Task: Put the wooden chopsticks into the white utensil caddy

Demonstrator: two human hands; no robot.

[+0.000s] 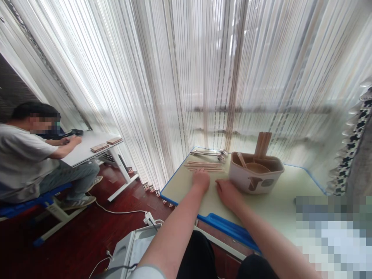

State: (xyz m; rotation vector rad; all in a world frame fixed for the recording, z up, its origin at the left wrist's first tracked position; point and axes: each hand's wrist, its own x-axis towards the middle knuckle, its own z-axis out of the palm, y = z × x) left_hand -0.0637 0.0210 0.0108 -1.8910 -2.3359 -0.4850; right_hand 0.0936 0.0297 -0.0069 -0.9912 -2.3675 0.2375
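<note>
Several wooden chopsticks (205, 165) lie side by side on the table. My left hand (201, 179) rests at their near side, fingers reaching the closest sticks; its fingertips are partly hidden. A little to its right, my right hand (228, 192) lies on the tabletop, holding nothing visible, with its fingers pointing left. Close beside that hand is a pinkish-beige utensil holder (255, 182). A brown bowl (257, 167) sits inside it, along with a light handle (241, 159), and a bundle of flat wooden sticks (263, 144) stands upright at its back. Behind the chopsticks lie several metal spoons (209, 152).
The blue-edged table (290, 193) has a blue tray groove (229, 230) along its front. A sheer curtain (162, 97) hangs behind. At the left, another person (26, 159) sits at a white table (87, 145). A power strip (148, 219) and cables are below left.
</note>
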